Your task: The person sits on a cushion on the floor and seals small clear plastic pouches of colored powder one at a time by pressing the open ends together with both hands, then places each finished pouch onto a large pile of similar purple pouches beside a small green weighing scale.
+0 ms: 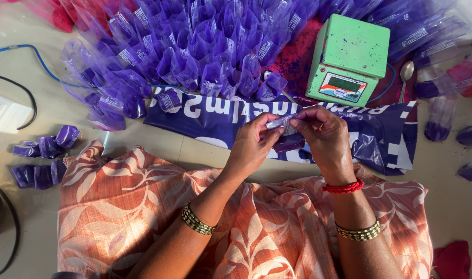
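Purple powder fills the small clear packet [286, 135] at frame centre; its top edge is pinched between fingers of the left hand [254, 144] and right hand [325, 138], each grip pressed together on it. Packet hangs above a purple printed sheet [205, 116]. Green scale [348, 59] upper right, spoon [405, 75] beside it. Open purple bags [194, 46] massed along the top; folded packets [42, 160] at left.

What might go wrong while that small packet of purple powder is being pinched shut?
1. The small clear plastic packet, pinched between left hand and right hand, may slip and spill purple powder onto the orange patterned cloth.
2. An elbow might topple the upright purple-filled packets crowded beside the green scale.
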